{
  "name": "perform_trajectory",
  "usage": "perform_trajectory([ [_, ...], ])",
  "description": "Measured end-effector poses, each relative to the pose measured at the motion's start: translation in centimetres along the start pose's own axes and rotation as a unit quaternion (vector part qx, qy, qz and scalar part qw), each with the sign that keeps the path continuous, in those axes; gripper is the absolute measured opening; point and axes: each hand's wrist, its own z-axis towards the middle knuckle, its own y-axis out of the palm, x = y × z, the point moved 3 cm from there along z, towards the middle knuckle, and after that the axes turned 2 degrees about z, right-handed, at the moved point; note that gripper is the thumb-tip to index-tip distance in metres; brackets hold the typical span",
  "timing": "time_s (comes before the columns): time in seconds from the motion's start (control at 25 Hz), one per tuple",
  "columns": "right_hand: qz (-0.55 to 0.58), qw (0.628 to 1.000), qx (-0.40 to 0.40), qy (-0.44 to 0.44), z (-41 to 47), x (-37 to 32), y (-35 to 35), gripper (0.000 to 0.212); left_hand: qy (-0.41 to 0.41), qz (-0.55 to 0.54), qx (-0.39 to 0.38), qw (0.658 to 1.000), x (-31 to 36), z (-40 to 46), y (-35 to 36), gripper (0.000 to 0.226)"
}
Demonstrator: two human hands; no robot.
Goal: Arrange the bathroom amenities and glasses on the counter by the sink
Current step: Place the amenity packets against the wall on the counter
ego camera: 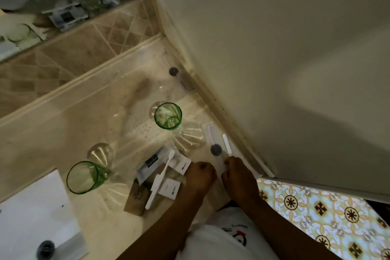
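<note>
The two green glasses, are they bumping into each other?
Apart. The head view shows one green glass near the wall and the other green glass by the sink, with bare counter between them.

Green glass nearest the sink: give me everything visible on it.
The green glass is a translucent green-tinted tumbler that looks empty. It stands on the beige counter just beyond the white sink, appearing tilted under the wide lens, and casts streaked light patterns around its base. Neither hand touches it; the amenity packets lie to its right, apart from it.
</note>
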Motion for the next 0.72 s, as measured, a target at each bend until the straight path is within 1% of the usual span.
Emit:
perform_trajectory([
  [0.12, -0.027, 1.0, -0.012, 0.002, 0.5, -0.3, 0.3, 0.036, 0.016, 0.039, -0.015, 0.999, -0.1, 0.0, 0.0, 0.013],
  [0.24, -0.03, 0.999, -0.018, 0.006, 1.0, -0.6, 0.2, 0.042, 0.001, -0.033, -0.033, 0.999, 0.2, 0.1, 0.2, 0.015],
  [0.28, -0.033, 0.999, -0.023, 0.003, 1.2, -0.8, 0.2, 0.043, 0.009, -0.026, -0.034, 0.999, 0.8, 0.0, 0.2, 0.015],
  [0.32, -0.025, 0.999, -0.026, 0.008, 1.5, -0.8, 0.1, 0.043, 0.01, -0.045, -0.037, 0.998, 1.1, 0.0, 0.2, 0.015],
  [0.36, 0.001, 0.999, -0.024, 0.023, 1.8, -0.8, 0.0, 0.045, -0.008, -0.08, -0.041, 0.996, 1.5, -0.2, 0.2, 0.015],
  [0.44, 0.078, 0.995, -0.021, 0.056, 2.4, -0.9, -0.1, 0.046, -0.075, -0.178, -0.051, 0.98, 2.0, -0.2, 0.4, 0.016],
  [0.52, 0.109, 0.99, -0.037, 0.077, 3.1, -1.1, -0.2, 0.037, -0.097, -0.21, -0.06, 0.971, 2.6, 0.2, 0.6, 0.018],
  [0.6, 0.138, 0.984, -0.057, 0.094, 3.7, -1.4, -0.4, 0.029, -0.097, -0.18, -0.054, 0.978, 3.2, 0.7, 0.3, 0.018],
  [0.72, 0.21, 0.969, -0.075, 0.109, 4.5, -1.5, -0.2, 0.036, -0.065, -0.096, -0.032, 0.993, 3.6, 1.7, -0.2, 0.018],
])
